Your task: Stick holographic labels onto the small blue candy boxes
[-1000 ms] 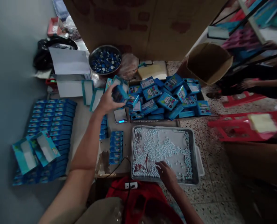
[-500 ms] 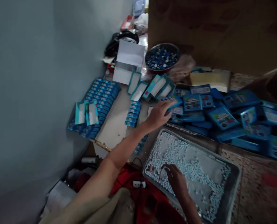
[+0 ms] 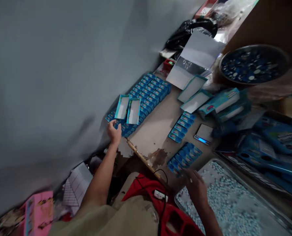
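Note:
My left hand (image 3: 114,133) is at the near end of rows of small blue packs (image 3: 149,98). Its fingers are curved and apart, and nothing shows between them. Just beyond the fingertips, a blue open carton (image 3: 122,106) and a second open carton (image 3: 134,111) lie on the rows. My right hand (image 3: 196,185) is over the near left corner of a metal tray (image 3: 217,161) of small pale-blue pellets (image 3: 224,193). Its fingertips are dark and blurred beside a short row of blue packs (image 3: 184,158). Whether they hold anything is unclear.
Another short row of packs (image 3: 182,127) lies beside a small digital scale (image 3: 204,133). Several open cartons (image 3: 197,100) stand farther back, near a round bowl (image 3: 254,64) of blue and white pieces. Larger blue packages (image 3: 281,134) are piled right. A wall (image 3: 62,82) borders the left.
The view has swung left. My left hand has moved from the pile of blue packages to the rows at the left. My right hand has shifted from over the pellets towards the short pack row.

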`<state>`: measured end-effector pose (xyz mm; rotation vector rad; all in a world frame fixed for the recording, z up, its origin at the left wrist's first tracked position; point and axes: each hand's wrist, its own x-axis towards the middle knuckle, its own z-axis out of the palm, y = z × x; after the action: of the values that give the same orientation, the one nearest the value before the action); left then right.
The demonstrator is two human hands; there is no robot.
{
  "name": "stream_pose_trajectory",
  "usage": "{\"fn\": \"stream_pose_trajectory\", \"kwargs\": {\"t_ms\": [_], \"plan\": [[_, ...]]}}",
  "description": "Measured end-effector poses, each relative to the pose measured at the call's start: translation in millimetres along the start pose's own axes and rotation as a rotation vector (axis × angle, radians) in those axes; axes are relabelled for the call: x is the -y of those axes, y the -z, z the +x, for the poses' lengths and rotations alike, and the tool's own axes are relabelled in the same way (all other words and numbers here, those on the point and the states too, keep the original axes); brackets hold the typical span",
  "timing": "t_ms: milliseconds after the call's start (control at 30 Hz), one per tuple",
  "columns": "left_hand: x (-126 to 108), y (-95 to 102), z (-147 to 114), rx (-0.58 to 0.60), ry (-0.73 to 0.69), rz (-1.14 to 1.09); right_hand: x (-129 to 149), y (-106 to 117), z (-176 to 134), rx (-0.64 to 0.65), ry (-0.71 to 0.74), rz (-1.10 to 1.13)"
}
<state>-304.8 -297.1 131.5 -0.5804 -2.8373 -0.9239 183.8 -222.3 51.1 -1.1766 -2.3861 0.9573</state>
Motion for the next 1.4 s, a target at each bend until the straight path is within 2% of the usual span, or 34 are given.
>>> {"fn": "stream_pose_trajectory", "kwargs": {"t_ms": [67,167,233,300,367,433,500,600,667,733,833,933,1000,1100,1200,1300,1400], "plan": [[3.4,-15.4,38.7,0.071,-0.070,0.045,30.9,-20.0,15.9,0.032,-0.026,0.016],[4.0,-51.5,89.8,0.185,-0.144,0.103,88.2,-54.5,53.3,0.108,-0.094,0.032],[2.3,-77.8,114.5,0.323,-0.175,0.133,120.0,-75.3,85.5,0.186,-0.133,-0.049],[-0.5,-97.5,128.2,0.489,-0.221,0.178,142.2,-91.2,110.4,0.266,-0.144,-0.137],[-3.6,-106.2,131.9,0.583,-0.258,0.255,156.0,-102.0,117.3,0.309,-0.155,-0.185],[-6.8,-106.0,129.6,0.577,-0.270,0.332,161.6,-107.2,106.0,0.302,-0.193,-0.187],[-10.4,-102.6,125.4,0.549,-0.265,0.374,157.7,-103.6,85.8,0.213,-0.274,-0.124],[-19.9,-100.6,118.8,0.503,-0.286,0.356,133.8,-72.2,70.7,-0.112,-0.485,-0.026],[-31.7,-102.5,112.9,0.456,-0.323,0.318,105.9,-32.5,87.4,-0.278,-0.578,-0.109],[-49.1,-105.5,104.0,0.431,-0.384,0.272,67.8,15.2,128.7,-0.249,-0.494,-0.308],[-80.6,-110.4,84.5,0.450,-0.477,0.242,-2.1,77.2,217.6,-0.207,-0.438,-0.557],[-105.4,-114.9,61.2,0.505,-0.562,0.246,-64.0,109.3,296.0,-0.088,-0.458,-0.594],[-112.0,-116.7,47.3,0.539,-0.602,0.262,-88.4,118.4,326.4,-0.039,-0.483,-0.579],[-109.1,-118.1,33.2,0.585,-0.632,0.273,-98.4,126.0,342.2,-0.014,-0.504,-0.584],[-104.3,-121.1,27.0,0.645,-0.642,0.256,-90.2,130.7,343.1,-0.011,-0.497,-0.597],[-111.9,-125.6,25.1,0.684,-0.637,0.237,-71.4,132.1,345.9,0.024,-0.478,-0.595],[-133.7,-132.2,25.9,0.680,-0.620,0.221,-39.8,142.1,343.1,0.057,-0.453,-0.584]]}}
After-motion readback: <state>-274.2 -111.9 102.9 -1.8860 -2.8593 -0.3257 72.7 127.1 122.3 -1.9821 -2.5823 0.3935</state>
